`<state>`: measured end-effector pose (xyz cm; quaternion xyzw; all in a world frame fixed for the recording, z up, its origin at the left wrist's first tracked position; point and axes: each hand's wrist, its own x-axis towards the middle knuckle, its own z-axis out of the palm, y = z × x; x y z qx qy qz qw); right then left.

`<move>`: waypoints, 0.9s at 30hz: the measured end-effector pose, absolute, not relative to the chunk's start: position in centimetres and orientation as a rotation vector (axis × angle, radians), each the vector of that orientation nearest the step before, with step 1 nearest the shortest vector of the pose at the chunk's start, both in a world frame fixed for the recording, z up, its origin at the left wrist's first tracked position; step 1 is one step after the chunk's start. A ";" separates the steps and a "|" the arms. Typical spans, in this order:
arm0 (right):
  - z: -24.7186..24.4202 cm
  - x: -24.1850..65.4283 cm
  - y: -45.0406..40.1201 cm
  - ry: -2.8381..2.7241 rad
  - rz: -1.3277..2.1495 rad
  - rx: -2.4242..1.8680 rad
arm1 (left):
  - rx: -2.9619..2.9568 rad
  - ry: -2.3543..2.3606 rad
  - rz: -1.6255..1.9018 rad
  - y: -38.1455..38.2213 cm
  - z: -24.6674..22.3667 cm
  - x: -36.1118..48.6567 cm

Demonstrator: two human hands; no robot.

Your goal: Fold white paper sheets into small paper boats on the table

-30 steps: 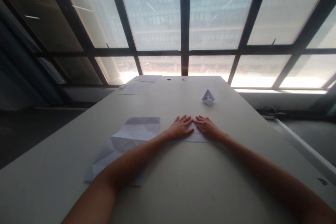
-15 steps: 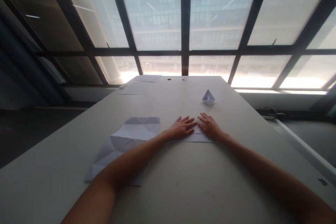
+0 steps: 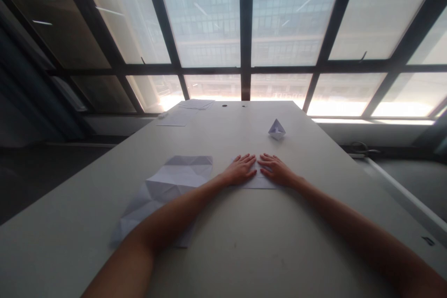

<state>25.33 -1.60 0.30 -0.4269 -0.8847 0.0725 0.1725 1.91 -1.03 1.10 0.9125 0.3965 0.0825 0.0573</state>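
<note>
Folded paper [image 3: 260, 183] lies flat near the middle of the white surface [image 3: 240, 237] in the head view, under the left hand [image 3: 240, 169] and the right hand [image 3: 275, 169], both unclenched, palm-down, fingers outstretched. Left of them I see a creased sheet [image 3: 181, 174], beyond them a small paper boat [image 3: 276, 130], and loose sheets [image 3: 197, 104] at the far left end. Dark-framed windows [image 3: 209, 18] fill the room's far side, a curtain [image 3: 31, 88] hanging leftward.
</note>
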 end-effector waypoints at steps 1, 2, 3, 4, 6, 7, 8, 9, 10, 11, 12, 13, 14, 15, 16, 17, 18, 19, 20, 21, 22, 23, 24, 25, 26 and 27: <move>0.3 25.3 -1.6 -2.511 0.206 -1.212 | 2.760 1.222 0.254 -1.0 1.1 1.9; 0.4 25.3 -1.6 -2.511 0.205 -1.214 | 2.753 1.245 0.258 -1.0 1.0 2.0; 0.4 25.3 -1.7 -2.510 0.204 -1.217 | 2.745 1.270 0.262 -1.0 1.0 2.0; 0.4 25.3 -1.7 -2.509 0.203 -1.220 | 2.733 1.300 0.264 -1.0 0.9 2.0; 0.3 25.3 -1.6 -2.503 0.202 -1.224 | 2.706 1.363 0.263 -0.9 0.8 2.0; 0.3 25.3 -1.6 -2.500 0.202 -1.224 | 2.694 1.390 0.261 -0.9 0.8 2.0; 0.2 25.3 -1.5 -2.497 0.203 -1.221 | 2.685 1.409 0.259 -0.9 0.8 2.0; 0.2 25.2 -1.5 -2.495 0.204 -1.215 | 2.680 1.420 0.257 -0.8 0.8 2.0; 0.2 25.2 -1.6 -2.492 0.203 -1.204 | 2.678 1.426 0.254 -0.8 0.8 2.0; 0.3 25.2 -1.6 -2.491 0.202 -1.188 | 2.679 1.425 0.249 -0.8 0.8 2.0; 0.4 25.1 -1.8 -2.497 0.204 -1.160 | 2.683 1.419 0.244 -0.9 0.8 1.9; 0.6 25.0 -1.9 -2.510 0.212 -1.118 | 2.690 1.412 0.241 -0.9 0.8 1.9; 0.8 24.9 -2.2 -2.529 0.225 -1.063 | 2.697 1.406 0.241 -0.9 0.8 1.9; 1.0 24.8 -2.4 -2.549 0.243 -1.003 | 2.701 1.404 0.244 -0.9 0.8 1.9; 1.2 24.7 -2.6 -2.565 0.262 -0.945 | 2.703 1.406 0.249 -0.9 0.8 1.9; 1.4 24.5 -2.9 -2.575 0.282 -0.897 | 2.700 1.413 0.257 -1.0 0.8 2.0; 1.6 24.4 -3.1 -2.578 0.300 -0.862 | 2.696 1.422 0.262 -1.0 0.7 2.0; 1.7 24.3 -3.2 -2.577 0.317 -0.840 | 2.692 1.429 0.262 -0.9 0.7 2.0; 1.8 24.2 -3.3 -2.578 0.333 -0.832 | 2.691 1.431 0.260 -0.9 0.7 2.0; 1.8 24.1 -3.3 -2.584 0.348 -0.836 | 2.692 1.431 0.255 -0.9 0.6 2.1; 1.8 24.1 -3.3 -2.592 0.360 -0.857 | 2.696 1.429 0.248 -0.9 0.6 2.1; 1.7 24.0 -3.2 -2.600 0.366 -0.896 | 2.700 1.425 0.239 -0.9 0.6 2.0; 1.7 24.0 -3.1 -2.604 0.366 -0.954 | 2.705 1.421 0.228 -0.8 0.6 2.0; 1.6 24.0 -3.1 -2.604 0.362 -1.022 | 2.711 1.416 0.217 -0.8 0.7 2.0; 1.5 23.9 -3.0 -2.599 0.354 -1.096 | 2.717 1.410 0.206 -0.8 0.7 2.0; 1.4 23.9 -2.9 -2.592 0.345 -1.169 | 2.723 1.403 0.196 -0.8 0.8 1.9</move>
